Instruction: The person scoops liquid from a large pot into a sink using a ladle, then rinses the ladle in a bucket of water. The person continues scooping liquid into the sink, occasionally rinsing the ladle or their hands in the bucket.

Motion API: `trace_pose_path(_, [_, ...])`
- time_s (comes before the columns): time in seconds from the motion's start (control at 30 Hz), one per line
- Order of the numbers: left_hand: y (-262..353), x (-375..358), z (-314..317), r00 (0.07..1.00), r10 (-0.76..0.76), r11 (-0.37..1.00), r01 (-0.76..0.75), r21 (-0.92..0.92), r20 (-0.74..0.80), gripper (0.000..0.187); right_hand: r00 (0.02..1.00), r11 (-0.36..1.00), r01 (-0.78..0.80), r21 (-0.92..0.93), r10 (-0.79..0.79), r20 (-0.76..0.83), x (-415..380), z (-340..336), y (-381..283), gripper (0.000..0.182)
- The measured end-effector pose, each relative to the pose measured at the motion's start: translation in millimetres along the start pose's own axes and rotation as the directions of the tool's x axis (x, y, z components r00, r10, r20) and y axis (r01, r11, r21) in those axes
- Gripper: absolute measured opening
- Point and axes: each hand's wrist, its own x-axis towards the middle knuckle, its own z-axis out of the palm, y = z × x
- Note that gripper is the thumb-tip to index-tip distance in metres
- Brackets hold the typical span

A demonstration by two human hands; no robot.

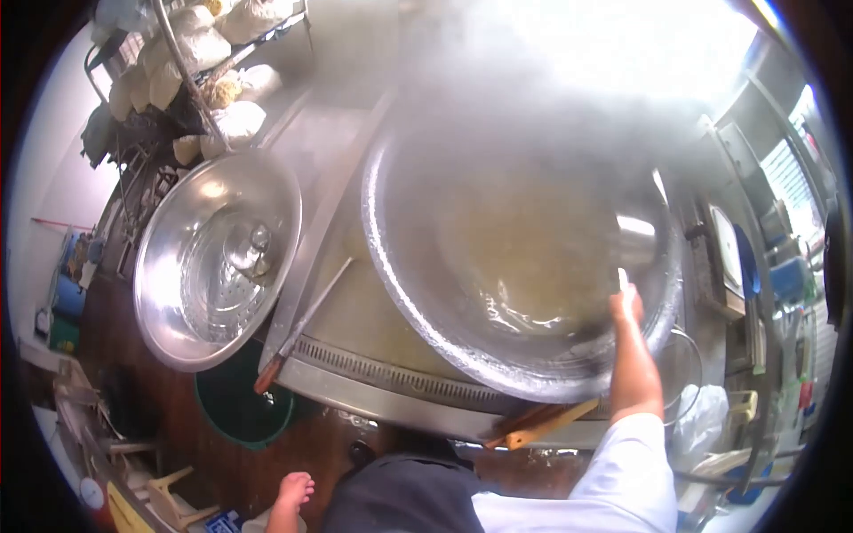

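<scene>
A very large round wok (397,289) holds yellowish, steaming liquid, and thick steam hides its far side. My right hand (627,304) is closed around a pale handle (623,279) over the wok's right side; the lower end of that tool is lost in the steam and glare. Low in the view, my left hand (296,488) hangs beside my body, away from the wok, with its fingers curled in and nothing visible in them.
A big metal basin (164,306) stands left of the wok. A long wooden-handled tool (306,324) leans on the stove edge. Below are a green tub (233,426) and wooden handles (551,425). Bags (240,123) fill a rack at upper left; a plastic bag (699,417) hangs right.
</scene>
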Motion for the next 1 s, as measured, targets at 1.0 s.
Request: trace_pose_path(1.0, [-91, 62, -53, 0.996, -0.042, 0.999, 0.041, 0.005, 0.083, 0.024, 0.394, 0.657, -0.353, 0.666, -0.541, 0.743, -263, -72, -117, 0.022])
